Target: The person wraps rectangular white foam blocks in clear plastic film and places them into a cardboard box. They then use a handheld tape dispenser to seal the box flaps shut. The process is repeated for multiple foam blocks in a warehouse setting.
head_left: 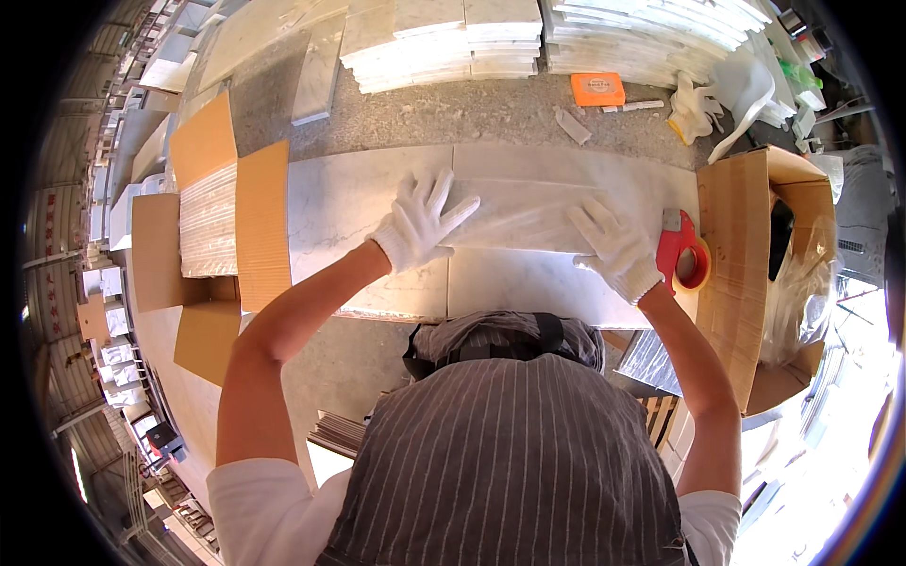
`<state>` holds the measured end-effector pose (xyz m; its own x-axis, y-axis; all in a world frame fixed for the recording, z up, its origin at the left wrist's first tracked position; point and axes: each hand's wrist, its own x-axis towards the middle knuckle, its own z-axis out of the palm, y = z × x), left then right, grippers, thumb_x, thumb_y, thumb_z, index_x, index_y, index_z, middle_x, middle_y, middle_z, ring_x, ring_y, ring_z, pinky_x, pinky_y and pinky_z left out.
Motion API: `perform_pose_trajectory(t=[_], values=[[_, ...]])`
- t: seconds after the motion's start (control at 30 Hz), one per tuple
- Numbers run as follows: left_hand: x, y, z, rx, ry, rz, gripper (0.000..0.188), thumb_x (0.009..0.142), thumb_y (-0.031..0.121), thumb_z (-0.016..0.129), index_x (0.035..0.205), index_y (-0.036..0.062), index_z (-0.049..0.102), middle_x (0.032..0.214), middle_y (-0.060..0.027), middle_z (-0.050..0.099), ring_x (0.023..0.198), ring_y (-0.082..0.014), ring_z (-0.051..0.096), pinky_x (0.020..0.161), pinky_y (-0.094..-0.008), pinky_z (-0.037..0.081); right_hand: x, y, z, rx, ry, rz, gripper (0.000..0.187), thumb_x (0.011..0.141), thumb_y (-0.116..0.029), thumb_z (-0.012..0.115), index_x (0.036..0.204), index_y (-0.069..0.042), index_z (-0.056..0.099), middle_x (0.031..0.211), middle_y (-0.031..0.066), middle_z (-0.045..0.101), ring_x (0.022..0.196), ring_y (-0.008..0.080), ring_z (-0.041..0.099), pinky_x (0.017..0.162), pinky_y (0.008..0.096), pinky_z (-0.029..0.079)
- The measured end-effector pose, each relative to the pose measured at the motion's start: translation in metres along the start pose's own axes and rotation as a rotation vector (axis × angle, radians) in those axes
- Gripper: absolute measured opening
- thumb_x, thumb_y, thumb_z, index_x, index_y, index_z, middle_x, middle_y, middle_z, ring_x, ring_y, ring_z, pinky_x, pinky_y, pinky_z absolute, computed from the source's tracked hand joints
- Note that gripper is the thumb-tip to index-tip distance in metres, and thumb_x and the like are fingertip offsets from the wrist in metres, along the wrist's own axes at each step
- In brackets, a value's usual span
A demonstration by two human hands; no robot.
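Sideways, marble [528,278] lies open between hands [420,224] [615,247]; boxes [261,222] [732,255] border its ends.

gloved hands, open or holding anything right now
Left hand: open, spread over the pale slabs, gripping nothing visible.
Right hand: open, also over the pale slabs, beside the red tape dispenser but not holding it.

A: Where does the head view look from?

B: The left of two wide fisheye cameras worn on the head; the dark, pale-striped cloth garment [510,453] looms close at the lower edge.

A: Facing which way?

B: Down, onto the white-gloved left hand [418,224], the white-gloved right hand [615,247] and the pale, veined stone slabs [528,283], all near. Stacked white stone slabs [505,40] lie farther off toward the top, and straight edges bend near the rim.
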<state>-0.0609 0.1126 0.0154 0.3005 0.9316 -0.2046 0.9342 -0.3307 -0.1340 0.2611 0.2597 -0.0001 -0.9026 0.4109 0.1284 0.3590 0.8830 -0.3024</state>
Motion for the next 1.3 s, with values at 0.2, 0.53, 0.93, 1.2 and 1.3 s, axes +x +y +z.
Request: perform_pose_trajectory(t=[0.2, 0.53, 0.93, 1.2, 1.3], values=[[-0.002, 0.006, 0.010, -0.009, 0.001, -0.061, 0.089, 0.078, 0.052, 0.075, 0.152, 0.0206, 0.037, 0.148, -0.0322, 0.032, 0.130, -0.0479, 0.040, 0.108, -0.0625, 0.032, -0.008, 0.013, 0.020, 0.241, -0.055, 0.246, 0.072, 0.084, -0.042, 0.072, 0.143, -0.007, 0.048, 0.140, 0.0182, 0.053, 0.132, 0.0343, 0.047, 0.105, 0.0420, 0.043], [0.002, -0.034, 0.031, -1.184, 0.201, -0.609, 0.075, 0.088, 0.050, 0.071, 0.141, 0.0021, 0.047, 0.134, -0.0184, 0.055, 0.124, -0.0274, 0.053, 0.106, -0.0382, 0.041, -0.005, 0.011, 0.046, 0.507, -0.152, 0.888, 0.080, 0.088, -0.065, 0.059, 0.135, -0.001, 0.052, 0.129, 0.0262, 0.059, 0.120, 0.0397, 0.057, 0.099, 0.0450, 0.044], [-0.041, 0.038, 0.075, -0.925, 0.409, -0.921, 0.052, 0.088, 0.054, 0.065, 0.106, 0.0052, 0.068, 0.104, -0.0154, 0.067, 0.102, -0.0321, 0.060, 0.090, -0.0417, 0.048, 0.003, -0.002, 0.059, 0.404, -0.072, 0.773, 0.069, 0.090, -0.058, 0.060, 0.129, -0.001, 0.055, 0.118, 0.0266, 0.063, 0.111, 0.0420, 0.060, 0.096, 0.0462, 0.046], [-0.148, 0.133, 0.069, -0.962, 0.567, -1.347, 0.054, 0.085, 0.042, 0.073, 0.123, 0.0053, 0.059, 0.116, -0.0149, 0.060, 0.111, -0.0315, 0.054, 0.096, -0.0436, 0.046, 0.016, -0.068, 0.065, 0.476, -0.218, 0.545, 0.069, 0.088, -0.052, 0.065, 0.133, -0.002, 0.053, 0.124, 0.0234, 0.060, 0.114, 0.0392, 0.057, 0.097, 0.0454, 0.045], [-0.162, 0.165, 0.071, -1.386, 0.622, -1.769, 0.060, 0.088, 0.047, 0.072, 0.128, 0.0058, 0.055, 0.117, -0.0108, 0.058, 0.112, -0.0261, 0.053, 0.099, -0.0388, 0.044, 0.024, -0.080, 0.071, 0.455, -0.251, 0.467, 0.069, 0.088, -0.050, 0.065, 0.135, -0.002, 0.051, 0.127, 0.0232, 0.058, 0.117, 0.0382, 0.056, 0.099, 0.0446, 0.045]])
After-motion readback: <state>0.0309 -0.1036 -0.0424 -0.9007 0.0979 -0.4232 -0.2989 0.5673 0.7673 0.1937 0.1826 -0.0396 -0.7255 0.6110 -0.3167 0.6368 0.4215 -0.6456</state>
